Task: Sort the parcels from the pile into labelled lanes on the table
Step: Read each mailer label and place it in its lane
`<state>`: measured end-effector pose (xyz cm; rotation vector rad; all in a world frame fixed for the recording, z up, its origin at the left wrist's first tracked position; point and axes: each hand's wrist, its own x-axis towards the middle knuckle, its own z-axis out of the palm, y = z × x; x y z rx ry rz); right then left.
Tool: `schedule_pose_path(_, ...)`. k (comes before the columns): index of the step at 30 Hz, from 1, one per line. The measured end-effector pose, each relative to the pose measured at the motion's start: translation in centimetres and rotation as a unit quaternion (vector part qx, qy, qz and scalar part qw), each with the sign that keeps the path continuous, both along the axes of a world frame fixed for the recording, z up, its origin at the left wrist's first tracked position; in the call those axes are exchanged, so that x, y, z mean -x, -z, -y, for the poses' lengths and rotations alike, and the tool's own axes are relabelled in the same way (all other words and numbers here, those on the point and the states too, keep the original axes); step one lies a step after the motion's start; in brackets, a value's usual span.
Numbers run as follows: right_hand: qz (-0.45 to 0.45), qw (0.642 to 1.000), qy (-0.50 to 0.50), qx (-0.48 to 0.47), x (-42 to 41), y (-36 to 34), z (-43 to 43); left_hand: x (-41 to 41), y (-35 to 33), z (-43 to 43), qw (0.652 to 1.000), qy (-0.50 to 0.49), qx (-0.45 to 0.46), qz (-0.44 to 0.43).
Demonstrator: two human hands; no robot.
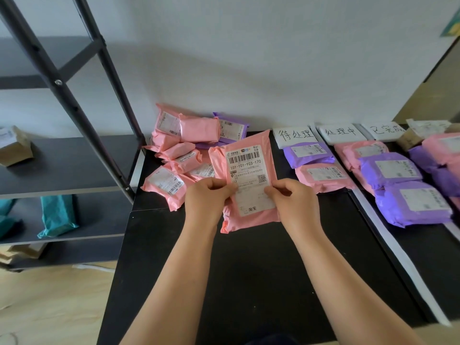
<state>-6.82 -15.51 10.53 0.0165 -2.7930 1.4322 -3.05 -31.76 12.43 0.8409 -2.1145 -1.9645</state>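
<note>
Parcel work turns on one direction now: the pink poly mailer (249,221) you hold sits mid-frame above the black table (249,282), and all three lanes lie to its right, so your right hand (293,197) is the nearer one for the carry. Your left hand (206,197) pinches the mailer's left edge and your right hand pinches the right edge, thumbs on top over the white shipping label (246,168), fingers curled behind. The mailer's long axis runs from the lower part of the frame toward the top, leaning a little right at the far end, label facing you with barcode and routing code readable. The film looks thin, glossy and crinkled, the contents flat and soft, so I judge it will flex if held by one edge. The pile (179,155) of unsorted mailers, mostly pink and one purple, lies left of centre against the wall, just beyond your left hand. Handwritten paper signs head the lanes at upper right: the first sign (295,134), the second sign (341,131) and the third sign (384,129), with a white tape strip (398,257) dividing lanes. The first lane holds a purple mailer (308,154) and a pink one (323,178), and its near end lies closest to your grip. Which lane the label calls for I cannot tell.
</note>
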Motion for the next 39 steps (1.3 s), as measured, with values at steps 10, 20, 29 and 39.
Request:
schedule_pose_path(10, -0.025, 0.995, 0.008, 0.094, 0.3, -0.7, -0.7, 0.1, -1.7, 0.0, 0.996, 0.0, 0.082, -0.031)
schedule_pose_path(20, -0.048, 0.995, -0.04, 0.082, -0.6, -2.1, -1.2, 0.0, -3.9, 0.2, 0.995, -0.043, 0.036, -0.089)
schedule_pose_path(29, -0.128, 0.98, 0.002, 0.151, -0.6, -6.0, -1.4, -1.3, -5.3, -0.1, 0.986, 0.061, -0.086, -0.126)
schedule_pose_path(39, -0.185, 0.97, 0.017, 0.157, -1.6, -7.8, -1.5, -1.5, -5.8, -0.3, 0.979, 0.1, -0.123, -0.128)
